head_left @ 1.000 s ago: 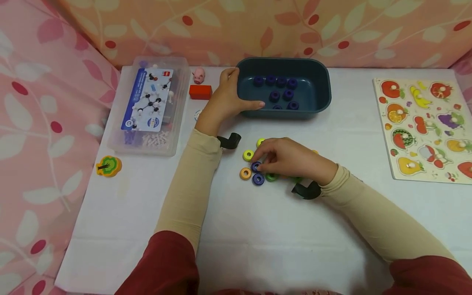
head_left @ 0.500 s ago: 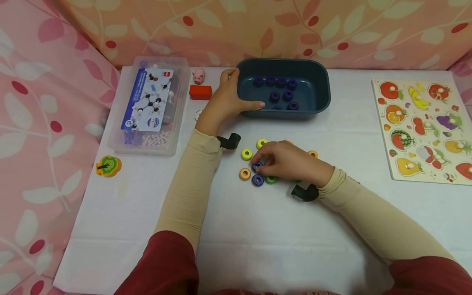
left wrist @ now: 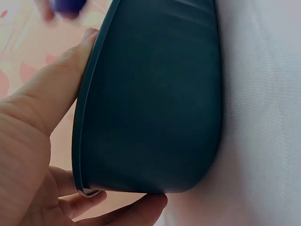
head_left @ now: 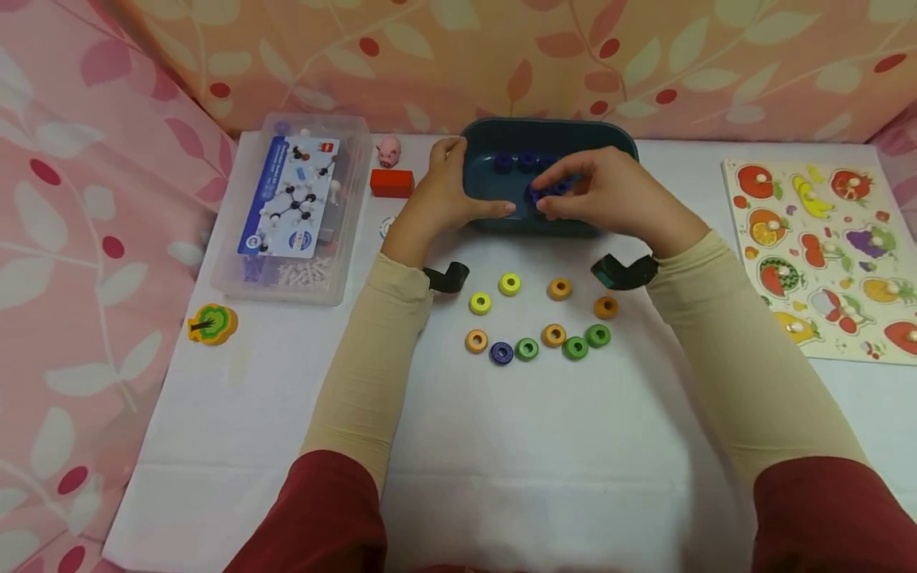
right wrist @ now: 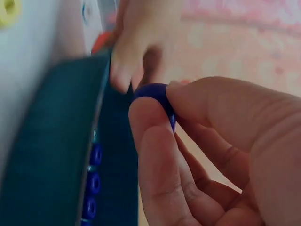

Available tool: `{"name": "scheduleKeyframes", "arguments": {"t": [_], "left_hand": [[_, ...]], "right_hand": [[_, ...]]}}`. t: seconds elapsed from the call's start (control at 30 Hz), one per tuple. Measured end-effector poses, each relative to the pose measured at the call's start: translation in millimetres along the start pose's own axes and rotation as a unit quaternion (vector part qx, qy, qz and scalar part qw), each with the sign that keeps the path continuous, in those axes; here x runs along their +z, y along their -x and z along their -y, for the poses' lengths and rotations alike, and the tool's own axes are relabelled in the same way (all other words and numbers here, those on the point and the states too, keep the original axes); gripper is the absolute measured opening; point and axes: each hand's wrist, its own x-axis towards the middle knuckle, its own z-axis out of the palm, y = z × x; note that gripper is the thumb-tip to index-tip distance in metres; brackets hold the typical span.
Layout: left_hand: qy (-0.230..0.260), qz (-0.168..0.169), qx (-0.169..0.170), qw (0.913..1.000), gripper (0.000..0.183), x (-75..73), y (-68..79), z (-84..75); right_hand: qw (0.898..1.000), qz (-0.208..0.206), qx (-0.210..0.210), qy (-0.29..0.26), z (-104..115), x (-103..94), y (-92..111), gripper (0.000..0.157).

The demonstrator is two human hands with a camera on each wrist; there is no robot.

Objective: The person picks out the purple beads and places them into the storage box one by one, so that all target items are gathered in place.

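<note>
My left hand [head_left: 447, 187] grips the left end of a dark teal plastic tub [head_left: 552, 122], thumb over the front rim and fingers round the end. In the left wrist view, the tub's side wall [left wrist: 150, 94] fills the middle, with my thumb at its rim. Over the tub, my right hand [head_left: 619, 191] pinches a dark blue ring bead [right wrist: 153, 92] between thumb and fingers. Several more blue ring beads [head_left: 504, 162] lie inside the tub, some hidden behind my right hand. On the table, one blue ring bead [head_left: 501, 352] lies beside a green one [head_left: 527, 348].
Yellow [head_left: 509, 284], orange [head_left: 559, 288] and green ring beads [head_left: 598, 335] are scattered before the tub. Leftward are a clear plastic case [head_left: 344, 223], red block [head_left: 392, 184], pig figure [head_left: 389, 150] and tree-shaped piece [head_left: 212, 324]. A fruit puzzle board [head_left: 824, 255] lies right.
My right hand has picked a blue ring bead up from the table group and carried it up and right, over the tub. The left hand keeps its grip on the tub.
</note>
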Motion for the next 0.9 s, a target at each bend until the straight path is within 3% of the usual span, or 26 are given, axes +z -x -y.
{"name": "scheduleKeyframes", "arguments": {"t": [0.2, 0.43, 0.63, 0.77, 0.9], "left_hand": [[-0.002, 0.002, -0.01, 0.9999, 0.128, 1.5, -1.0, 0.7], [-0.009, -0.003, -0.008, 0.9999, 0.128, 1.5, -1.8, 0.1], [-0.003, -0.002, -0.01, 0.9999, 0.129, 1.0, -0.3, 0.4], [0.002, 0.001, -0.012, 0.9999, 0.13, 0.8, -0.2, 0.2], [0.002, 0.0, -0.009, 1.0, 0.131, 1.2, -1.2, 0.4]], "right_hand": [[0.999, 0.009, 0.031, -0.016, -15, 3.7, -50, 0.042], [0.998, 0.006, 0.048, -0.029, -27, 7.4, -73, 0.05], [0.993, -0.017, 0.071, -0.097, -29, 3.1, -57, 0.053], [0.99, -0.015, 0.064, -0.128, -21, 5.8, -32, 0.05], [0.988, 0.012, 0.06, -0.141, -11, 18.4, 0, 0.046]]}}
